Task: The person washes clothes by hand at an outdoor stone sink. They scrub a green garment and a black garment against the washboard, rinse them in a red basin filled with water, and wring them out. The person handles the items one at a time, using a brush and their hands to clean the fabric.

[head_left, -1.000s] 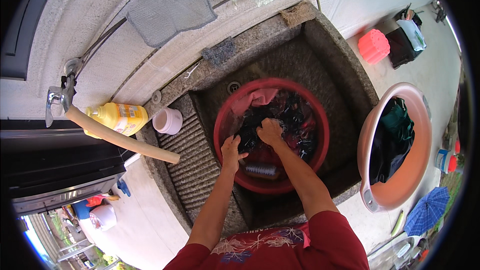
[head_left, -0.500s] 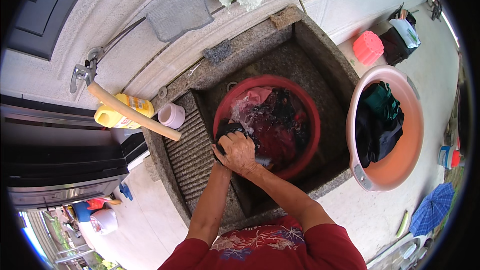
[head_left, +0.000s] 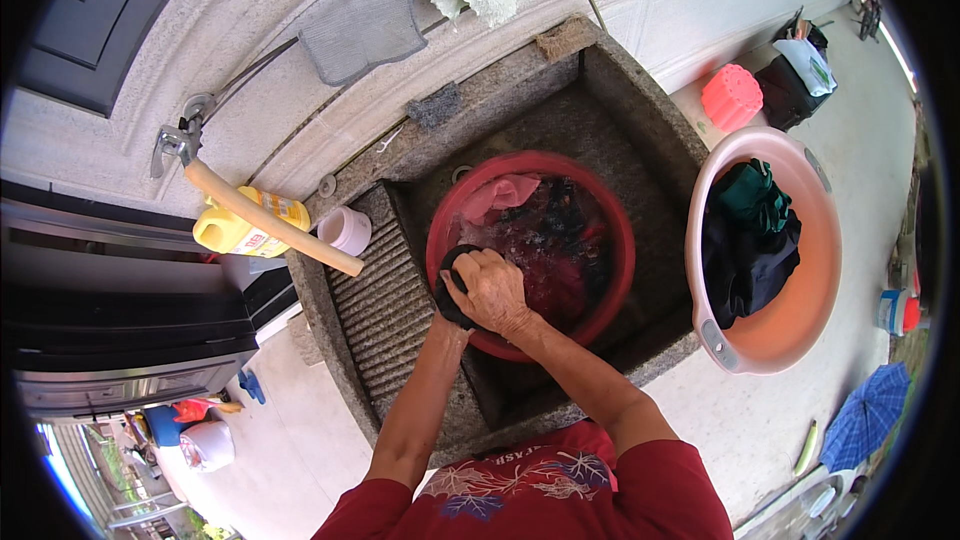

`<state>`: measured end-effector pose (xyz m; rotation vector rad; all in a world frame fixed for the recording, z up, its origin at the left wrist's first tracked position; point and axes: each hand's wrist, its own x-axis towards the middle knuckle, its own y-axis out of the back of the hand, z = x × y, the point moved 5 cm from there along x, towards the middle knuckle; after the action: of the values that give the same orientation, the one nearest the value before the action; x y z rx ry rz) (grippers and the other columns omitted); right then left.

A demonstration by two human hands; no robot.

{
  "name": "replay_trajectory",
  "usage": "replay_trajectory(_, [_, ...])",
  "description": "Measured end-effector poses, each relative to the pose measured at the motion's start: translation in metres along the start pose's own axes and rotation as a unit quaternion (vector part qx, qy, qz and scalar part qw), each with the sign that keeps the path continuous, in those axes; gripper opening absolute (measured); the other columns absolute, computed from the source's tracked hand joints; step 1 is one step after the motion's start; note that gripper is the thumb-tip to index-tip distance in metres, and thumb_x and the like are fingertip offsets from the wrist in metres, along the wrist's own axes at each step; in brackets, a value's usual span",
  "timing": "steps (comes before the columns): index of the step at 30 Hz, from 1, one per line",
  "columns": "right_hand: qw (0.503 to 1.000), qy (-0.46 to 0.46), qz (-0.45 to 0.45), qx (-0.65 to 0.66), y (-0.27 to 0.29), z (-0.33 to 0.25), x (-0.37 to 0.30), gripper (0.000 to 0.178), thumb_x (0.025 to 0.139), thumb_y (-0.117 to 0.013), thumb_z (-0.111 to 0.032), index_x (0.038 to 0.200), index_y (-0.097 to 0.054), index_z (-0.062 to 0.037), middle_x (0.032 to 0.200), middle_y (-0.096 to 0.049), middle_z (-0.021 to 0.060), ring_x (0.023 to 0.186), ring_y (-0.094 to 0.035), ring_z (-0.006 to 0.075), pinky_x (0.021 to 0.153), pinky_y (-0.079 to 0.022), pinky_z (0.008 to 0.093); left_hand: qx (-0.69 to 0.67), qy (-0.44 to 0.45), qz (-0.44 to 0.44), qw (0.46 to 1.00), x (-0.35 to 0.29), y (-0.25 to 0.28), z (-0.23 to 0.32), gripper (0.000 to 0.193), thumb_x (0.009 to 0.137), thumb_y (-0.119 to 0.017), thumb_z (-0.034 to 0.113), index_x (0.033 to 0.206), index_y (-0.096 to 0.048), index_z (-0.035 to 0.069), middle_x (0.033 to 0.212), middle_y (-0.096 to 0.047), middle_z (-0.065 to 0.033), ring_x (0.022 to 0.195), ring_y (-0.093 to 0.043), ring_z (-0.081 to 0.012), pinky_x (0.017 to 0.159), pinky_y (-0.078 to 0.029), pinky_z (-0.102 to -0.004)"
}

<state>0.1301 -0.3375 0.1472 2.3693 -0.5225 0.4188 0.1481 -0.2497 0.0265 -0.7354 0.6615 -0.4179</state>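
Head view: black cloth [head_left: 449, 288] bunched left of right grip [head_left: 493, 292], which clenches it; left grip [head_left: 450, 328] part-hidden, can't tell closure.

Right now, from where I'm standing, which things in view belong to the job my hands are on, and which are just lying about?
Part of the job, it seems:
black cloth in the right hand
red basin with wet fabrics
stone sink
probably the pink tub

Likely just lying about:
blue umbrella
coral scalloped object
blue footwear
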Motion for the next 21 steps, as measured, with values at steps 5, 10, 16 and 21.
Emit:
replay_trajectory(5, [0.982, -0.122, -0.021, -0.141, 0.032, 0.106, 0.041, 0.037, 0.073, -0.071, -0.031, 0.100, -0.054, -0.0110, 0.098, -0.054, 0.0095, 0.096, -0.054, 0.0298, 0.065, -0.051, 0.0444, 0.064, 0.134, 0.082, 0.985, -0.030, -0.010, 0.032, 0.068, 0.082, -0.064, 0.042, 0.134, -0.037, 0.009, 0.118, -0.055, -0.0088, 0.088, -0.059, -0.0177, 0.063, -0.047, -0.0312])
replay_trajectory(10, [0.967, -0.151, 0.003, -0.204, 0.037, 0.120, 0.015, 0.041, 0.073, -0.071, -0.024, 0.107, -0.053, -0.0096, 0.104, -0.049, 0.0094, 0.097, -0.050, 0.0292, 0.068, -0.048, 0.0442, 0.404, 0.111, 0.202, 0.885, -0.040, 0.040, 0.027, 0.097, 0.064, -0.083, 0.014, 0.139, -0.021, 0.008, 0.119, -0.051, -0.0159, 0.090, -0.057, -0.0220, 0.064, -0.047, -0.0336])
replay_trajectory(16, [0.915, -0.085, -0.286, -0.271, -0.045, 0.129, -0.077, 0.062, 0.067, -0.075, -0.026, 0.123, -0.050, -0.0228, 0.121, -0.044, 0.0094, 0.112, -0.042, 0.0283, 0.082, -0.043, 0.0480, 0.881, 0.058, 0.101, 0.459, -0.041, 0.008, 0.024, 0.082, 0.065, -0.073, 0.012, 0.134, -0.029, 0.014, 0.099, -0.051, -0.0180, 0.082, -0.061, -0.0386, 0.067, -0.051, -0.0450])
replay_trajectory(21, [0.926, -0.147, -0.296, -0.183, -0.051, 0.135, -0.071, 0.046, 0.067, -0.071, -0.025, 0.111, -0.058, -0.0199, 0.118, -0.053, 0.0082, 0.113, -0.046, 0.0261, 0.081, -0.042, 0.0478, 0.906, 0.117, 0.088, 0.398, -0.053, -0.011, 0.046, 0.062, 0.069, -0.069, 0.027, 0.124, -0.042, 0.012, 0.092, -0.055, -0.0128, 0.074, -0.061, -0.0376, 0.063, -0.051, -0.0446])
